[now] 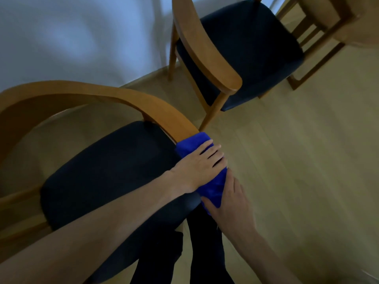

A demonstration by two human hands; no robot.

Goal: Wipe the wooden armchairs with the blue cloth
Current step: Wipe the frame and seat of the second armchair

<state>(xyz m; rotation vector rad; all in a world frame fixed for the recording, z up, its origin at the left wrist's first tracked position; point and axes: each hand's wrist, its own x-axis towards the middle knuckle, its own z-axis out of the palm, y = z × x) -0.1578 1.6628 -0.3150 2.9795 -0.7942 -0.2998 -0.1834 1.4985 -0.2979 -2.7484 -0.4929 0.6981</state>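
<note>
The near wooden armchair (86, 93) has a curved back rail and a dark seat, filling the lower left. A blue cloth (213, 187) is wrapped over the end of its right armrest. My left hand (201, 162) lies on top of the cloth with fingers straight, pressing it onto the armrest. My right hand (229, 201) holds the cloth's lower end from the right side, fingers curled round it. A second wooden armchair (209, 50) with a dark seat stands further back at the upper centre.
A wooden table (348, 27) with its legs stands at the upper right. Pale wood floor (297, 150) spreads to the right. A white wall (71, 37) runs behind the chairs. My dark-clothed legs (205, 253) are at the bottom.
</note>
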